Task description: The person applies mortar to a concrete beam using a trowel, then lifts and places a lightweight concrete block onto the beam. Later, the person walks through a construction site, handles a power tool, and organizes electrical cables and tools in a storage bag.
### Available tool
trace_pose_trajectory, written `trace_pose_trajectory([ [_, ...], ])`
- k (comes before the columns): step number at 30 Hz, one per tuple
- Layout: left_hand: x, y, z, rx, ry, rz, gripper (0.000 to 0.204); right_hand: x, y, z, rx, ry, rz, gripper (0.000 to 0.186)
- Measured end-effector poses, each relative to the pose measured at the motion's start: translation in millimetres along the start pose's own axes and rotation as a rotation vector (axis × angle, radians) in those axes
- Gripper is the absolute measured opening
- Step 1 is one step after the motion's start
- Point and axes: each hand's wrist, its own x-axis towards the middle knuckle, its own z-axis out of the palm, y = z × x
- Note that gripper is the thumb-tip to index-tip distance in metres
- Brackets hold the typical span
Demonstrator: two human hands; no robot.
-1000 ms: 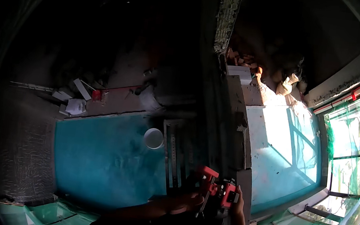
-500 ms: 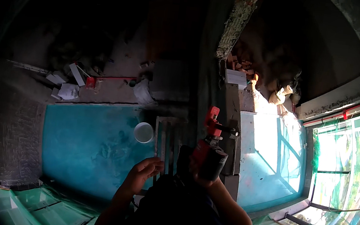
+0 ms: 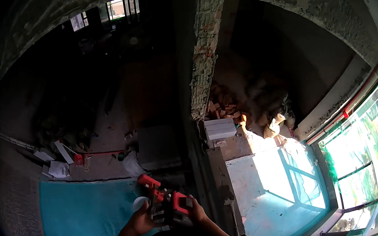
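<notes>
A red and black tool (image 3: 178, 202) with a jutting red head is held up at the lower middle. My right hand (image 3: 196, 214) grips its right-hand body, fingers wrapped round it. My left hand (image 3: 141, 219) is closed on the tool's left side below the red head, its fingers partly hidden. Behind that hand, a white bucket (image 3: 139, 201) shows in part on the blue floor coating (image 3: 77, 203).
A rough pillar (image 3: 204, 48) divides two dark openings. White blocks (image 3: 218, 127), broken bricks (image 3: 222, 103) and sacks (image 3: 274, 124) lie beyond the sunlit blue floor (image 3: 258, 208). Debris (image 3: 60, 168) lines the left edge. A bright netted window (image 3: 362, 145) is at right.
The view has tilted up, showing more pillar and overhead beam. My left hand, open and apart half a second ago, is now on the tool, which has turned sideways and shifted left.
</notes>
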Motion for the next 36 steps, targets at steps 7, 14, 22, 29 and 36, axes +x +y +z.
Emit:
trace_pose_trajectory([
  [7,38.4,51.7,-33.6,0.000,0.106,-0.073,0.070,82.1,-36.7,-11.1,-0.616,0.167,-0.451,0.059],
  [14,27.9,60.4,-60.9,-0.065,0.163,0.075,0.020,73.8,-83.7,60.1,-1.056,-0.033,-0.430,0.054],
  [22,10.0,88.4,-95.4,-0.100,0.073,0.181,0.046,121.6,-52.4,59.6,-0.983,-0.121,-0.527,0.054],
  [29,16.4,101.7,-109.4,0.090,0.416,0.244,0.037,210.5,-86.4,21.8,-1.209,-0.084,-0.296,0.056],
  [36,-29.5,-4.5,-309.2,2.615,1.135,0.334,0.020,312.6,-308.9,44.8,-1.126,0.439,-0.895,0.040],
])
